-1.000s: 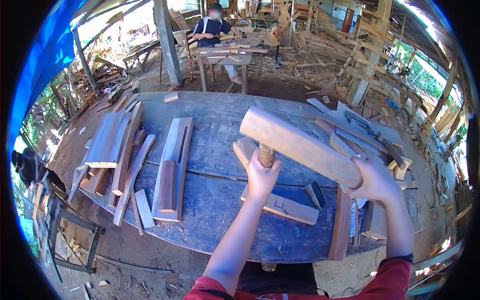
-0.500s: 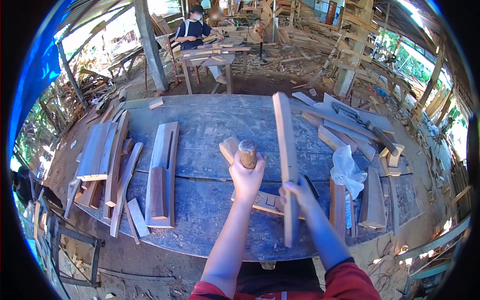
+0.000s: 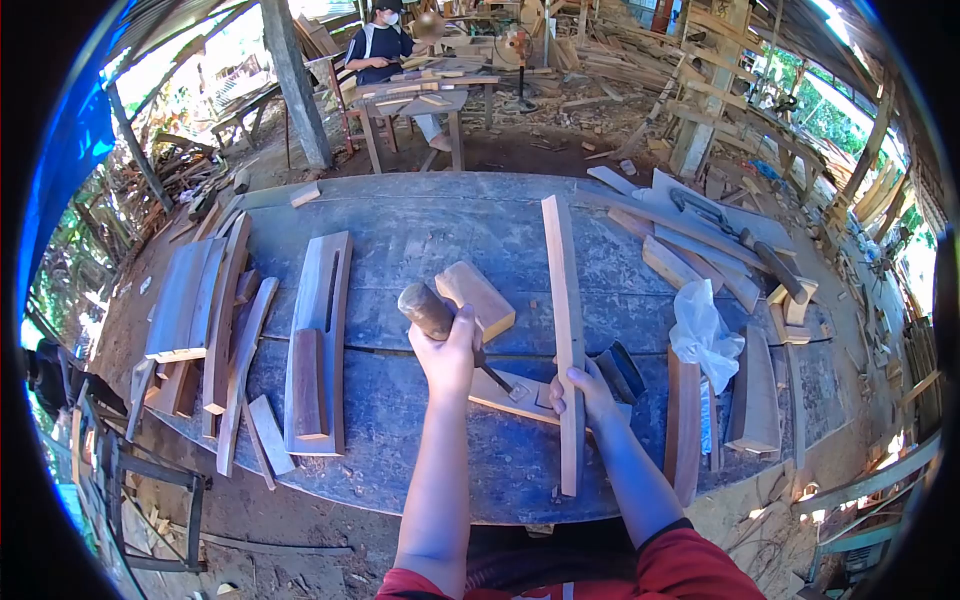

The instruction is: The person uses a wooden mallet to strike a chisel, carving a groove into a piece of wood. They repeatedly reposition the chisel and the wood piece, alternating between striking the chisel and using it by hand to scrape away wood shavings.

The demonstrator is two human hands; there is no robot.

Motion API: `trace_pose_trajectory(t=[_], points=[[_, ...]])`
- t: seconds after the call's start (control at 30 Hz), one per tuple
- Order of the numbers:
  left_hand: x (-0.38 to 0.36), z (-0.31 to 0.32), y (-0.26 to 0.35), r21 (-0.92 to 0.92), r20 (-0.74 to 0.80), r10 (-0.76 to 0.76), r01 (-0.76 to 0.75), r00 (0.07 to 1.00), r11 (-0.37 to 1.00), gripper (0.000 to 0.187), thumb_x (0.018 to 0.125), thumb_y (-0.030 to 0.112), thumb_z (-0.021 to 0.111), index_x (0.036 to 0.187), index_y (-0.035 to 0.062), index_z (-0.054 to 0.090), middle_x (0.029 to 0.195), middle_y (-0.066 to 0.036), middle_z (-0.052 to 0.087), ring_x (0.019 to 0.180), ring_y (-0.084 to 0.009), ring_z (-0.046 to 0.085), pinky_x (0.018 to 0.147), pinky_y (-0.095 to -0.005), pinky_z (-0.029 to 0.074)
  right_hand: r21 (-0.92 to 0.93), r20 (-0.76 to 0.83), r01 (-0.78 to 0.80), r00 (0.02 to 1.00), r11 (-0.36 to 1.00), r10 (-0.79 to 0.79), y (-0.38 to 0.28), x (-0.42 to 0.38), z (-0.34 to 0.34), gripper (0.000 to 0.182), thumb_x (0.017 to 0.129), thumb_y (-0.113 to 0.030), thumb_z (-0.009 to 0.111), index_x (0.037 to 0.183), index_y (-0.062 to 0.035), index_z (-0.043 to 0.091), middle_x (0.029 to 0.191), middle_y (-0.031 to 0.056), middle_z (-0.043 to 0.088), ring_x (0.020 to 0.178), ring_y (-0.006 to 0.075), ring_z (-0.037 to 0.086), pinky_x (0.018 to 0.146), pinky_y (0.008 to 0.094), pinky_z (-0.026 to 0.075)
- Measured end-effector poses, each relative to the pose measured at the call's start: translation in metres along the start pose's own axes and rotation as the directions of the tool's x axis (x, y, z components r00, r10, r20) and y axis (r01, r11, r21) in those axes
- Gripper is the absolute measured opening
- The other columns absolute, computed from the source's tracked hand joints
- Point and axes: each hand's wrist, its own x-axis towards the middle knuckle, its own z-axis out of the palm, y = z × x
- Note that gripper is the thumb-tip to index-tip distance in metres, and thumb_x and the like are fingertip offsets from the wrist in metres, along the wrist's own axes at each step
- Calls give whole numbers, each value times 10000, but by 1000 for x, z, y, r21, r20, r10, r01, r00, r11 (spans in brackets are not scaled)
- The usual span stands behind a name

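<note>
My left hand [image 3: 447,355] is closed around the thick round handle of a chisel [image 3: 427,311]. The handle leans to the upper left, and the blade slants down to a marked rectangle on a flat piece of wood [image 3: 487,390]; whether the tip touches is hard to tell. My right hand [image 3: 585,395] grips a long square wooden bar [image 3: 562,290] near its lower part, its far end pointing away from me. The bar hides part of the marked piece. A wooden block [image 3: 478,300] lies just beyond the chisel.
Boards and a slotted wooden piece [image 3: 337,385] lie left on the blue table [image 3: 420,235]. Dark objects [image 3: 618,372] sit beside my right hand. At right are a plastic bag [image 3: 703,335], a clamp [image 3: 698,207], a hammer [image 3: 775,266] and planks. A person [image 3: 378,45] sits at a table beyond.
My left hand has moved left, tilting the chisel from nearly end-on to a slant, so its blade shows. My right hand and the bar have shifted slightly left.
</note>
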Motion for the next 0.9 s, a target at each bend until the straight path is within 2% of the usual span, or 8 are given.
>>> trace_pose_trajectory(t=[0.03, 0.1, 0.17, 0.3, 0.37, 0.6, 0.73, 0.9], points=[[2, -4, -1, 3, -2, -3, 3, 1000, 1000, 122, 768, 11, 547, 770, 44, 429, 538, -17, 396, 434, -100, 389, 409, -248, 320, 27, 3, -14, 1000, 1000, 14, 0, 0, -1, 474, 778, -253, 607, 1092, 31, 394, 644, 131, 533, 497, 210, 541, 467, 311, 443], [4, -11, -6, -206, 237, 8, 42, 971, 978, 102, 784, -14, 526, 757, 26, 437, 544, -31, 459, 422, -104, 432, 415, -252, 356, 23, 12, -16, 1000, 1000, 16, -2, 0, 1, 474, 776, -253, 607, 1088, 34, 393, 643, 131, 530, 497, 210, 540, 466, 308, 441], [7, -11, -7, -177, 282, 9, 43, 959, 983, 114, 789, -6, 536, 755, 33, 435, 533, -31, 445, 417, -113, 428, 417, -259, 356, 19, 22, -24, 999, 1000, 24, -2, 0, 1, 474, 775, -252, 608, 1083, 36, 392, 642, 132, 527, 496, 210, 539, 465, 306, 438], [8, -2, -4, 53, 60, -41, 38, 997, 998, 165, 792, 63, 587, 778, 43, 423, 559, -23, 424, 432, -103, 408, 416, -252, 339, -4, 35, -9, 999, 1000, 9, -1, 1, 1, 475, 772, -243, 610, 1087, 35, 390, 641, 133, 527, 493, 209, 535, 471, 309, 438], [7, 2, -5, 183, -236, 57, -13, 970, 983, 171, 816, 79, 589, 781, 34, 427, 580, -25, 444, 438, -92, 433, 414, -238, 356, -4, 32, -7, 999, 1000, 7, -2, 1, 1, 473, 771, -238, 611, 1088, 34, 389, 641, 133, 527, 492, 209, 534, 473, 311, 439], [-2, 0, -11, 322, -238, 249, -166, 939, 932, 250, 827, 175, 632, 807, 51, 416, 593, -13, 454, 440, -79, 444, 414, -219, 363, -6, 32, -1, 999, 1000, 1, -5, -1, 5, 428, 761, -226, 619, 1044, 15, 406, 634, 135, 531, 489, 207, 533, 486, 312, 446], [-4, 7, -13, 380, -262, 261, -149, 929, 913, 267, 825, 202, 640, 816, 54, 418, 604, -9, 456, 461, -73, 449, 429, -214, 370, -31, 40, 17, 999, 999, -16, -1, 1, 3, 439, 758, -277, 630, 1049, -21, 425, 640, 130, 537, 470, 211, 537, 415, 304, 439], [-8, 12, -12, 435, -181, 306, -203, 935, 877, 292, 820, 225, 649, 878, 34, 436, 709, -8, 482, 581, -60, 459, 515, -202, 387, -57, 27, 2, 1000, 998, 0, -5, 0, 7, 456, 743, -274, 639, 1045, -16, 415, 637, 130, 537, 472, 214, 542, 427, 302, 445]])
